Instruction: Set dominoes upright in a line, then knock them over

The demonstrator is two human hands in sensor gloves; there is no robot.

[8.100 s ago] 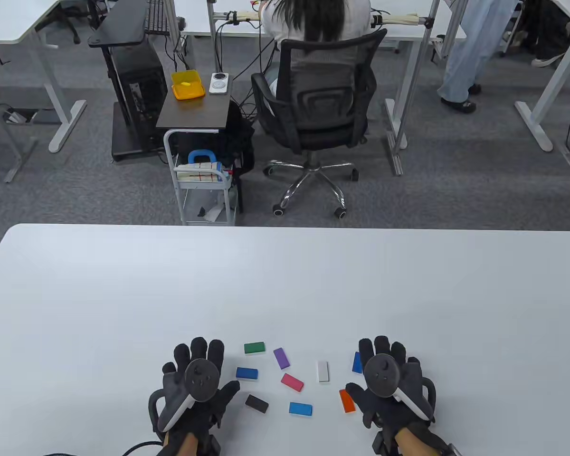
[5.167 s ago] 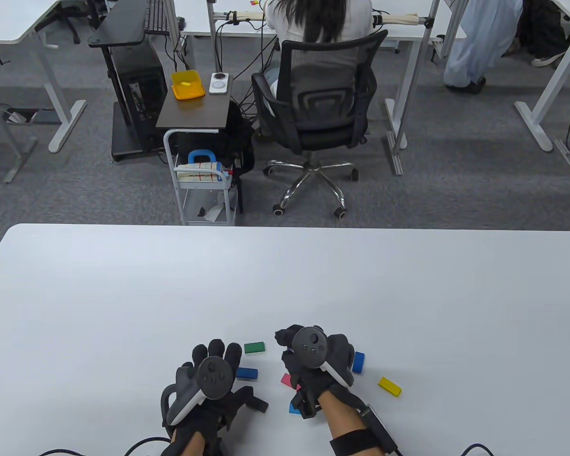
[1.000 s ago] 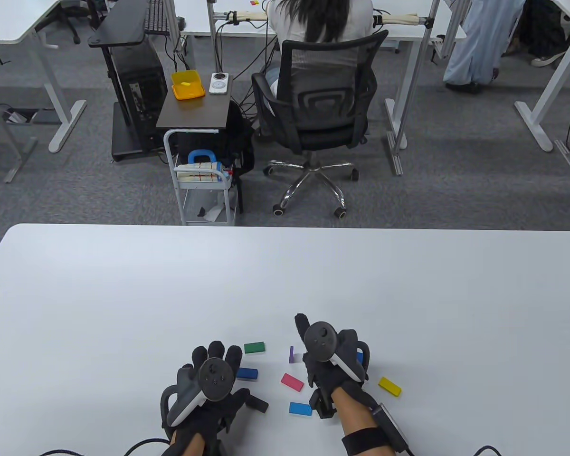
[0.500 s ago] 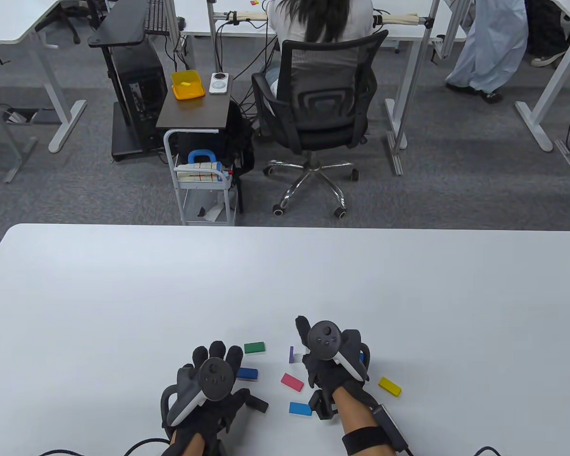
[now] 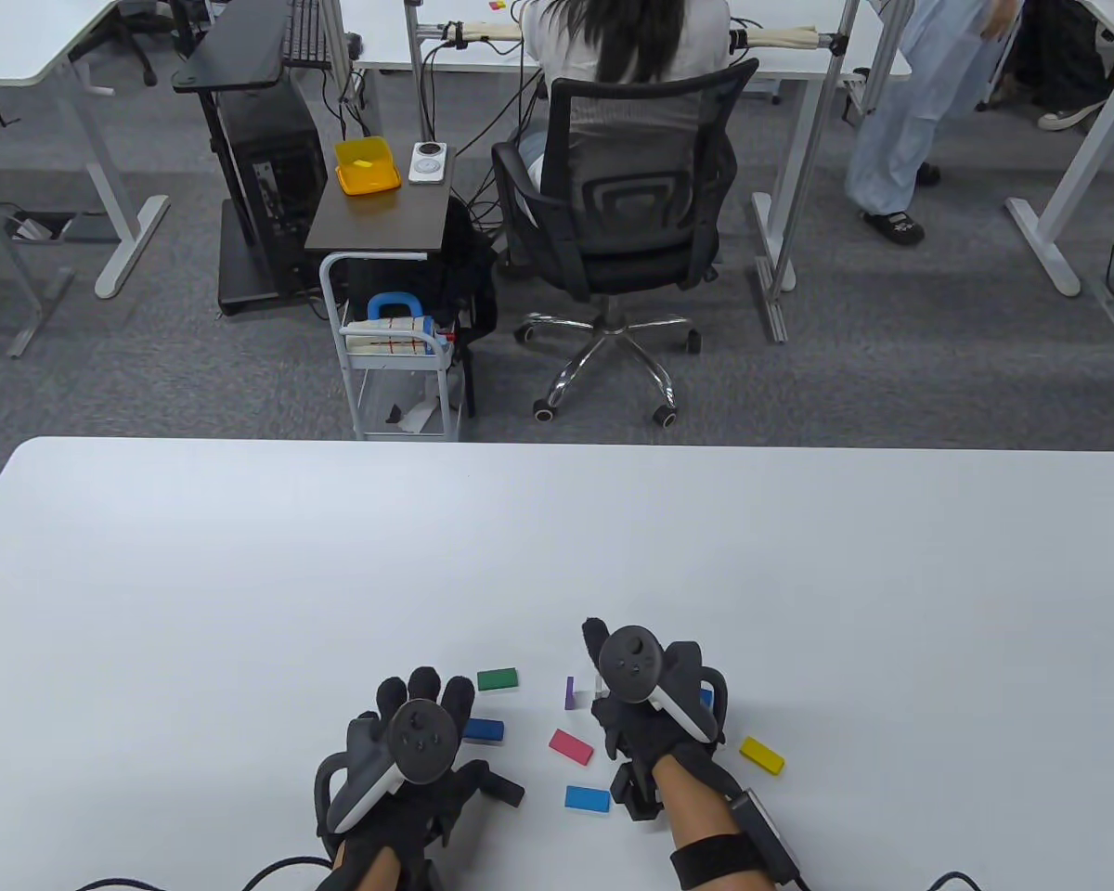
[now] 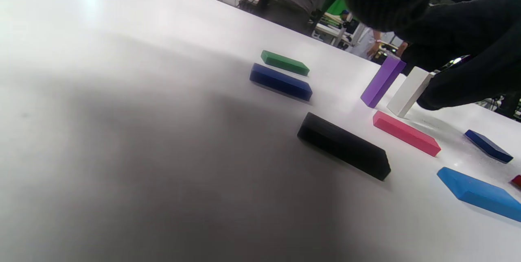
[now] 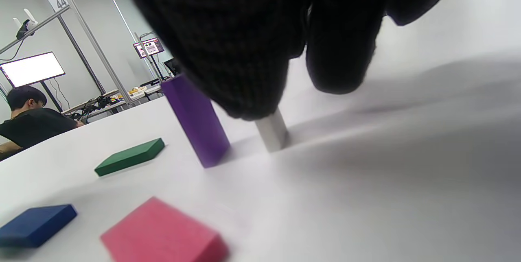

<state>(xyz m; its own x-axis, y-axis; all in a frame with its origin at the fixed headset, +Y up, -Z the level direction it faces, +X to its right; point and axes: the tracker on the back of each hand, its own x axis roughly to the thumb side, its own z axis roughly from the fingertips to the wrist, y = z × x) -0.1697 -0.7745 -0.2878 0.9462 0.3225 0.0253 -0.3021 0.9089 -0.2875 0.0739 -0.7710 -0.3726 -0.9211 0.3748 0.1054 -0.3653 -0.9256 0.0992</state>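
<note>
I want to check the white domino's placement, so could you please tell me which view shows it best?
The left wrist view: the white domino stands whole beside the purple domino. The right wrist view shows only its base below the right hand. The table view shows a sliver.

The purple domino [image 5: 570, 692], flat at the start, now stands upright, and the white domino [image 6: 409, 91] has been stood just beside it. The right hand [image 5: 654, 691] crossed over and holds that white one
</note>
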